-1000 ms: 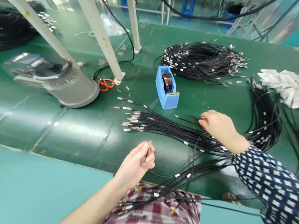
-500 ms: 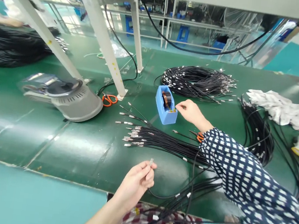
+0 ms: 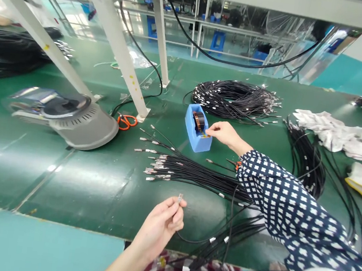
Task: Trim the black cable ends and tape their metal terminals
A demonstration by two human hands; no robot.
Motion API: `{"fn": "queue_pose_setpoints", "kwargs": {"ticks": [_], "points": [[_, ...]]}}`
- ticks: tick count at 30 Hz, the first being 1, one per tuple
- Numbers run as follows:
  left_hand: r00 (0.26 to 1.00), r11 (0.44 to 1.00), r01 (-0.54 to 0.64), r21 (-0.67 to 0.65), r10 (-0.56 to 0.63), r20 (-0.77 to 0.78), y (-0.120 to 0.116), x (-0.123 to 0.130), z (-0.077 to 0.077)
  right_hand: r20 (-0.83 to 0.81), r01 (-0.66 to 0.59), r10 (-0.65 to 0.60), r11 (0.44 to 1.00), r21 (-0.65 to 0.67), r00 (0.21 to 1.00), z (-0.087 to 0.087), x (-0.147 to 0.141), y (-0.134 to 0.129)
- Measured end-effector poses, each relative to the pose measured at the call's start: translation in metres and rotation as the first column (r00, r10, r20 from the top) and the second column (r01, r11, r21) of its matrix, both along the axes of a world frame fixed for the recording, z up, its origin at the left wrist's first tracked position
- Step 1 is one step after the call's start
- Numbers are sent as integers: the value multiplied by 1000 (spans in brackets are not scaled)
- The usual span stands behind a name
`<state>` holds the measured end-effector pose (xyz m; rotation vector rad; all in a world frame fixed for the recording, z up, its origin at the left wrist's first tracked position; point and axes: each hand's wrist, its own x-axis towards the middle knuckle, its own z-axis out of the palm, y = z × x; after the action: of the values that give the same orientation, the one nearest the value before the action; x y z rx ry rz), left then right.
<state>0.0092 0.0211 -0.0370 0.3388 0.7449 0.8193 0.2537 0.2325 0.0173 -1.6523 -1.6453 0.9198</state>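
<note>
My left hand [image 3: 162,223] is closed in a pinch around the end of a black cable, its small metal connector [image 3: 180,197] poking up past the fingertips. Farther forward, my right hand [image 3: 226,133] reaches to the front edge of a blue tape dispenser [image 3: 200,144]. Its thumb and forefinger are pinched on the loose end of the amber tape [image 3: 205,135]; the dark roll [image 3: 198,122] sits inside the dispenser. Between the hands lies a bundle of black cables [image 3: 196,173], connector ends pointing left.
A coiled cable bundle [image 3: 235,99] lies behind the dispenser. Orange-handled scissors [image 3: 127,122] rest beside a grey round machine [image 3: 84,125] at left. White gloves [image 3: 344,132] and more cables [image 3: 308,165] are at right. Shelf posts [image 3: 125,52] rise from the green bench.
My right hand has moved slightly left onto the tape end at the dispenser. My left hand still holds the cable end. The whole view has shifted a little.
</note>
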Motion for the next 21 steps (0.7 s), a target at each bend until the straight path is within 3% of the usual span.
{"fn": "queue_pose_setpoints", "kwargs": {"ticks": [4,9,10,12,14,21], "points": [[999,999,-32,13,32,-1,2,-1,5,-176,110,-96,991,76,980,4,-8,-29],[996,995,-85,49,85,7,9,1,16,-418,53,-92,993,-105,904,7,-30,-102],[995,993,-101,61,101,2,10,2,19,-484,17,-93,987,-159,870,6,-36,-118],[991,987,-134,88,136,-18,13,4,25,-668,-64,-159,953,-297,726,2,-48,-148],[987,981,-155,118,159,-33,13,6,29,-752,-115,-222,923,-368,621,-3,-58,-171],[980,969,-174,176,187,-62,6,8,28,-810,-138,-270,909,-392,521,-16,-77,-208]]}}
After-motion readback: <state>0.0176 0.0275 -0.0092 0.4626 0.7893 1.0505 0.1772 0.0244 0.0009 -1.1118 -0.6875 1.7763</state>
